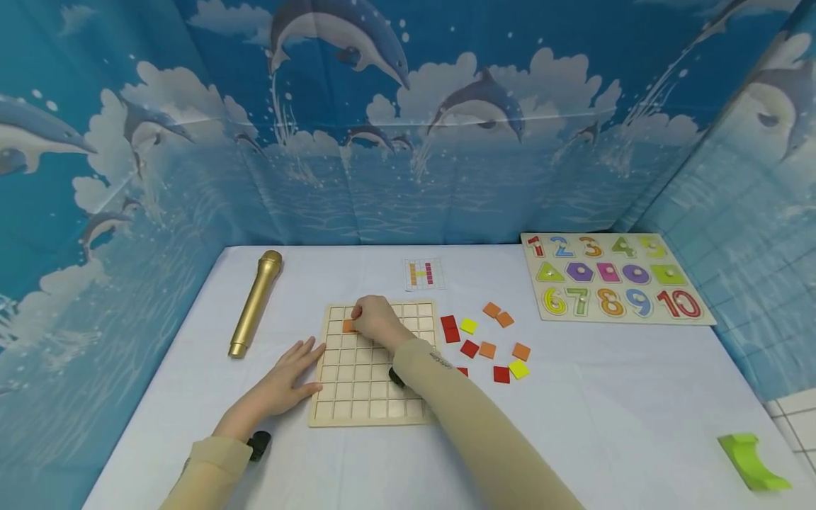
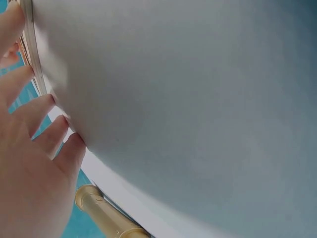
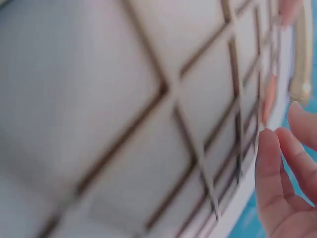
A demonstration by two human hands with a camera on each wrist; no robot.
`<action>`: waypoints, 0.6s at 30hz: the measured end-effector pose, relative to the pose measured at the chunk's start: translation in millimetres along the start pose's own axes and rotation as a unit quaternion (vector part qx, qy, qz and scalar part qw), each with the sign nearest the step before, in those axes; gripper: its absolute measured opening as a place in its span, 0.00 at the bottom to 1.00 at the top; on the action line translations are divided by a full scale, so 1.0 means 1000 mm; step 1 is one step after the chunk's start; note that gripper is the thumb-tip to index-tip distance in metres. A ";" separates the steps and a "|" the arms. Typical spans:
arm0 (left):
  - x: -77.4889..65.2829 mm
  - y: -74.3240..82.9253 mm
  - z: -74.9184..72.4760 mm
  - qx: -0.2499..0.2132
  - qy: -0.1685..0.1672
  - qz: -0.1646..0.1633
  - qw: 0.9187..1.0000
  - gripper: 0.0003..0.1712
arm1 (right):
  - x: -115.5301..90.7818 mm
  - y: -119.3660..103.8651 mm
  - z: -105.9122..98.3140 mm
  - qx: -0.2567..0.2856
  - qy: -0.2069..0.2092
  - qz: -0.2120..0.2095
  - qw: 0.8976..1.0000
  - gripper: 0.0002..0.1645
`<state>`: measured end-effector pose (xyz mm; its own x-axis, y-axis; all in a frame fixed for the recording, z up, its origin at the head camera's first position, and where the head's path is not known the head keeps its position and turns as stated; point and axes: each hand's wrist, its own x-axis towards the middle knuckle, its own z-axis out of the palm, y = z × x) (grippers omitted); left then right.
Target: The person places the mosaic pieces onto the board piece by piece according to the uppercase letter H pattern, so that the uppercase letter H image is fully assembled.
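Observation:
A light wooden grid board (image 1: 344,389) lies on the table. An orange square tile (image 1: 348,326) sits in its upper left part. My right hand (image 1: 379,322) reaches over the board and pinches at this tile's edge, thumb and forefinger together. In the right wrist view, the fingertips (image 3: 268,136) are right at the orange tile (image 3: 269,99). My left hand (image 1: 287,379) lies spread beside the board, with thumb and fingers against its left edge. The left wrist view shows those fingers (image 2: 34,111) along the board's edge (image 2: 30,44).
Right of the board lie loose red tiles (image 1: 501,374), orange tiles (image 1: 521,351) and yellow tiles (image 1: 468,326). A pattern card (image 1: 423,274) lies behind it. A gold microphone (image 1: 256,304) is at left, a number-and-shape puzzle (image 1: 615,283) back right, and a green curved block (image 1: 752,462) front right.

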<state>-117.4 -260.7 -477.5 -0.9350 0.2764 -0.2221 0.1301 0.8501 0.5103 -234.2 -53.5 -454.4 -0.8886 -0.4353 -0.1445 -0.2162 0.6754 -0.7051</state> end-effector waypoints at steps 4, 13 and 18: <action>-0.001 0.001 0.000 -0.001 0.005 0.004 1.000 0.42 | -0.018 0.013 -0.026 0.039 -0.022 0.009 0.999 0.12; 0.000 -0.001 0.004 0.004 0.006 0.002 1.000 0.43 | -0.092 0.090 -0.086 0.079 0.018 0.063 0.995 0.16; 0.000 -0.002 0.004 0.005 0.016 0.007 1.000 0.43 | -0.126 0.137 -0.109 0.070 0.060 0.112 0.989 0.18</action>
<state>-116.2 -261.0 -481.6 -0.9429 0.2743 -0.1889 0.1465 0.8511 0.5041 -195.5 158.7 -457.2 -0.9516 -0.2047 -0.2294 0.0412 0.6546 -0.7549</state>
